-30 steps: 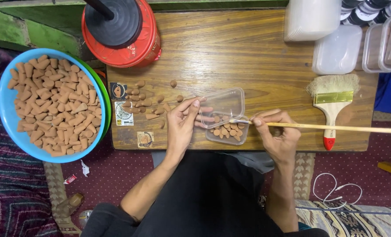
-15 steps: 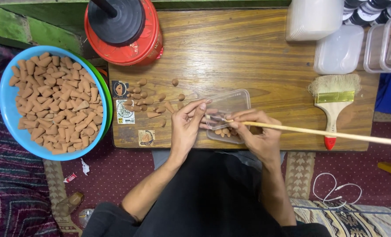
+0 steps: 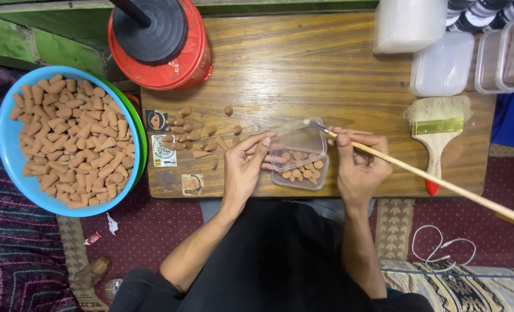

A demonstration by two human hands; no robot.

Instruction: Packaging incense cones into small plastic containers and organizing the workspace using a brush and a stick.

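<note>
now your right hand (image 3: pixel 358 167) has moved back off the clear plastic box (image 3: pixel 298 155); half a second ago it lay across the box and hid most of it, and now it sits at the box's right edge. the box itself has tipped: its open mouth is raised toward the far side of the wooden table (image 3: pixel 326 75), with the small brown cones inside it (image 3: pixel 303 170) gathered at the near end.

your left hand (image 3: pixel 244 167) is closed on the box's left rim, thumb and fingers pinching it. your right hand is clamped around a long thin stick (image 3: pixel 442 182), one only, whose tip touches the box's far right corner; its long axis runs from that corner down and to the right, past the table edge.

counted: one box in hand, about ten cones visible in it, and roughly a dozen and a half loose cones (image 3: pixel 193 136) scattered on the table left of your left hand. one blue bowl (image 3: pixel 8 138) heaped with cones stands off the table's left end, one red tub (image 3: pixel 185 63) at the far left corner, one flat paintbrush (image 3: pixel 436 133) to your right, three stickers (image 3: pixel 164 150) near the loose cones.
</note>
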